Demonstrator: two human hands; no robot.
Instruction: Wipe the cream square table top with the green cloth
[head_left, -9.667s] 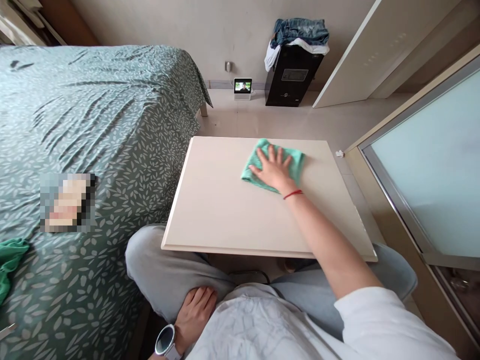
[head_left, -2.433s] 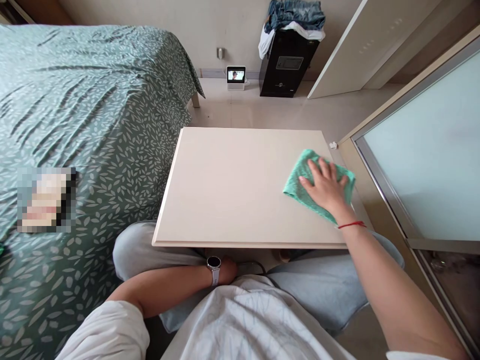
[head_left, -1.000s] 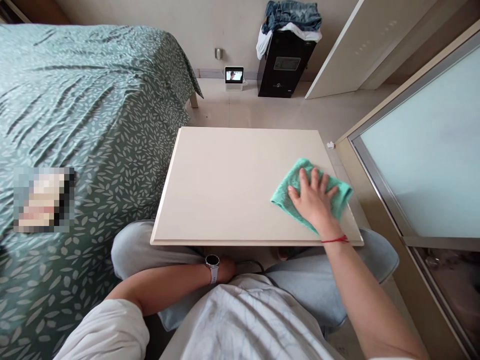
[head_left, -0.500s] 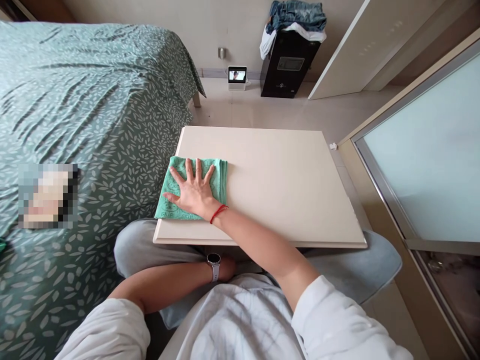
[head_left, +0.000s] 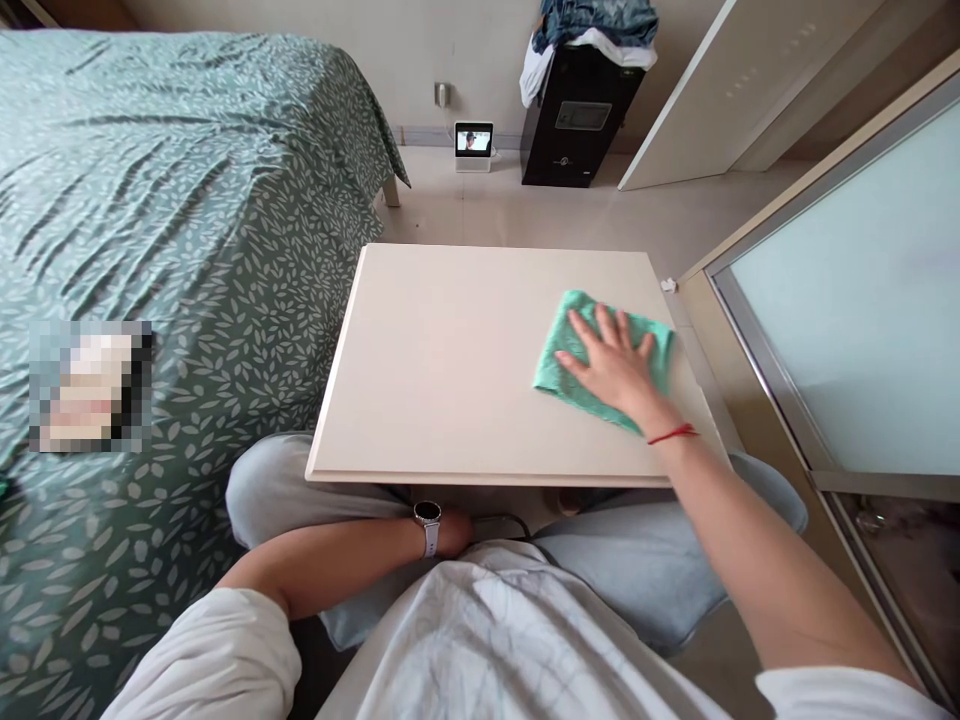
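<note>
Right hand [head_left: 615,370]: fingers [head_left: 582,331] wide on green cloth [head_left: 556,368], right side of worktop [head_left: 435,360] | left hand [head_left: 454,533]: off near edge, fingers indiscernible

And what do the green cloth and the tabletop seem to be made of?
Green cloth: matte textile, perhaps microfibre or terry, judging by its soft edges and textured surface.
Tabletop: probably painted or laminated board, given its smooth, even cream face; the core doesn't show.

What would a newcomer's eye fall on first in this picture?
Probably the bright green cloth under the spread right hand, toward the right of the pale tabletop. Next, the leaf-patterned bed cover at left, then the black cabinet at the back, topped with denim and white fabric.
</note>
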